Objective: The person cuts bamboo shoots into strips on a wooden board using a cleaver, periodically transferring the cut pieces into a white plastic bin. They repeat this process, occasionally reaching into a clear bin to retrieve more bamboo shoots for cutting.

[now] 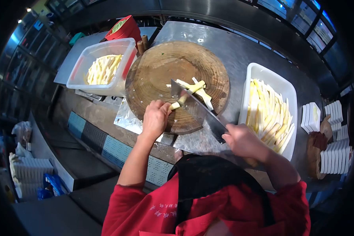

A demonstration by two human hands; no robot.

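Observation:
My left hand (155, 118) has its fingers closed round the near end of a pale yellow-green vegetable stalk (174, 106) on the round wooden chopping block (157, 63). In my right hand (244, 141) is the handle of a cleaver (203, 109). Its broad blade slants over the block and overlaps the stalk just beyond my left fingers. On the far side of the blade lie several cut stalk pieces (202, 95), some crossing each other.
Left of the block stands a clear plastic tub (78, 74) with peeled stalks. A white tub (246, 92) on the right holds more long stalks. Behind are a red container (126, 29) and the steel table (177, 33). White dishes (334, 160) stand stacked at far right.

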